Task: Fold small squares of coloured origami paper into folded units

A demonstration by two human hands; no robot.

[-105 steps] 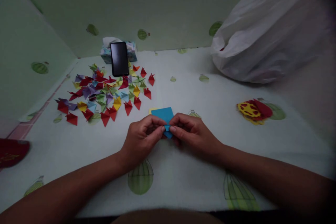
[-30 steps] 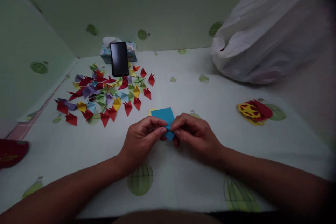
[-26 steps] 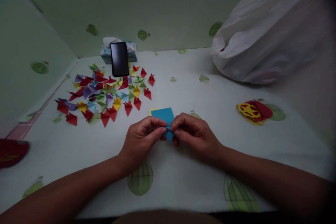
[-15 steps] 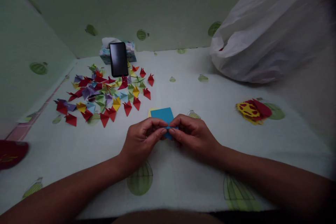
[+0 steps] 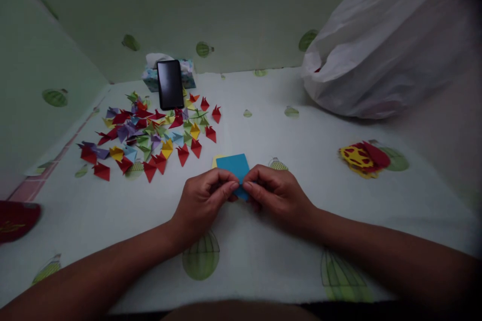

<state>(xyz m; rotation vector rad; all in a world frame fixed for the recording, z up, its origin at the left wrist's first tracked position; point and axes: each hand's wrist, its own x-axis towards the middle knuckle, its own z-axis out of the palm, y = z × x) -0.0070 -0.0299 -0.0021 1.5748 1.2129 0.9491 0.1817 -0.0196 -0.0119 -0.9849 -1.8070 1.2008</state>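
Observation:
Near the middle of the table, my left hand point(image 5: 206, 199) and my right hand point(image 5: 280, 193) face each other with fingertips close together. Thumbs and forefingers of both pinch a small piece of folded blue paper point(image 5: 241, 185), mostly hidden by the fingers. Directly behind and beneath it lies a stack of blue square paper point(image 5: 233, 162). A yellow sheet point(image 5: 214, 161) peeks out at the stack's left edge. To the left, several folded paper cranes point(image 5: 149, 170) in red, yellow, green, blue and purple are spread out.
A black phone point(image 5: 170, 85) leans on a tissue box point(image 5: 151, 82) behind the cranes. A large white plastic bag point(image 5: 361, 70) stands at the back right. Red and yellow cut-out pieces point(image 5: 357, 156) lie to the right, and a red object point(image 5: 18, 220) sits at the left edge.
The fingertips have shifted slightly, and less of the small folded blue paper shows between them. Everything else on the table stays in place.

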